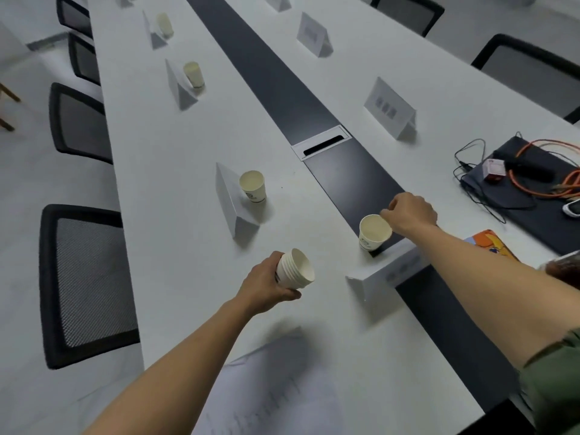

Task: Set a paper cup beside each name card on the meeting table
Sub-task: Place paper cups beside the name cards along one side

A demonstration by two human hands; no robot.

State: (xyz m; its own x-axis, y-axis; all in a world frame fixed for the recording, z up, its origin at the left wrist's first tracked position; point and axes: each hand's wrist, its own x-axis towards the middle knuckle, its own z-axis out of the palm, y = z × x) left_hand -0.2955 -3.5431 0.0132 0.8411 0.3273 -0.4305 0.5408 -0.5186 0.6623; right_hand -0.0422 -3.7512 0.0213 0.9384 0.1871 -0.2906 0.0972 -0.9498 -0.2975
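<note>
My left hand grips a stack of white paper cups, tilted with the mouths facing right, above the white meeting table. My right hand pinches the rim of a single paper cup that stands just behind the near name card, on the edge of the dark centre strip. Along the left side, three name cards each have a cup beside them: the nearest card with its cup, then a farther cup and the farthest cup.
Two name cards on the right side have no cup. A dark laptop sleeve with orange and black cables lies at the right. A cable hatch sits in the strip. Mesh chairs line the left edge; printed paper lies near me.
</note>
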